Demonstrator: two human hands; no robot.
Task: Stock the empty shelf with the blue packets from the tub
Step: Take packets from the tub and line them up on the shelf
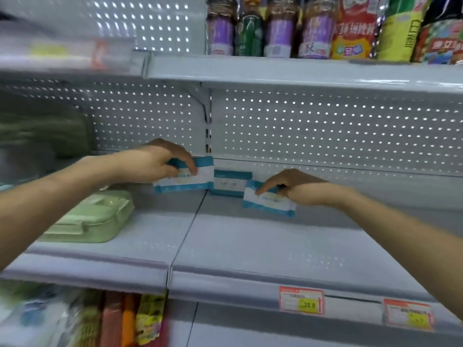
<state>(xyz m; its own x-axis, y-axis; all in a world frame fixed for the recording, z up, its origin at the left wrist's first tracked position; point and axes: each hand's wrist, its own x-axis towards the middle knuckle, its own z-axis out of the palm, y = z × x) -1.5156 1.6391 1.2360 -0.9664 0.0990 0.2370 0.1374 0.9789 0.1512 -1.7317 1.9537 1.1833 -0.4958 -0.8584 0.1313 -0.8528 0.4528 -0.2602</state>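
The shelf is pale grey metal and wide, in a shop. Its back wall is full of little holes, and light shines through them. Two price tags stick on its front edge. Above it, another shelf holds bottles and bright bags. Down low on the left are more packs, too blurry to tell apart. A green lunch box lies flat on the left part of the shelf, under the left arm.

The left hand pinches the first blue packet by its top, fingers curled over it, at the back by the middle post. The second blue packet stands against the back wall, between the two hands. The right hand grips the third blue packet, fingers curled over its top. That one is tilted, low on the shelf, and hides a corner of the second.
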